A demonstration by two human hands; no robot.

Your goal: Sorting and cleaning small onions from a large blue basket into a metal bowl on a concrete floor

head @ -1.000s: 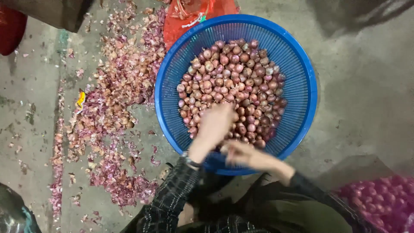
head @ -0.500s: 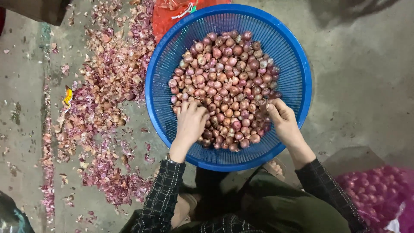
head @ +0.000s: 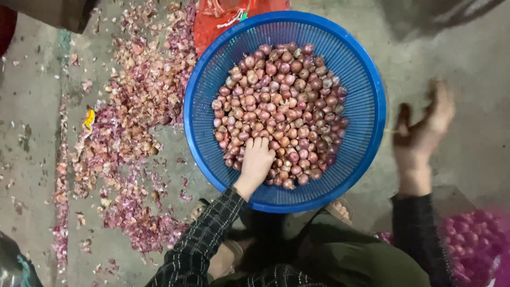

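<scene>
**Left hand in the shallot basket, right hand a blur beside it**

The heap of small reddish-purple shallots lay in the round blue plastic mesh basket, which sat on the grey concrete floor in front of the crouching person. The left hand rested palm down on the near edge of the heap, fingers curled together over a few bulbs; whether it gripped one could not be made out, since the palm hid what lay beneath. The right hand was raised outside the basket's right rim, fingers spread apart, so smeared that anything in it was impossible to tell. Both dark checked sleeves ran down out of view. A toe of a sandalled foot showed under the basket's near rim. A red mesh sack was half hidden behind the basket's far side. Purple and tan peelings littered the floor to the left. At the lower right corner, a pinkish mass of more shallots was cut off by the edge.
</scene>
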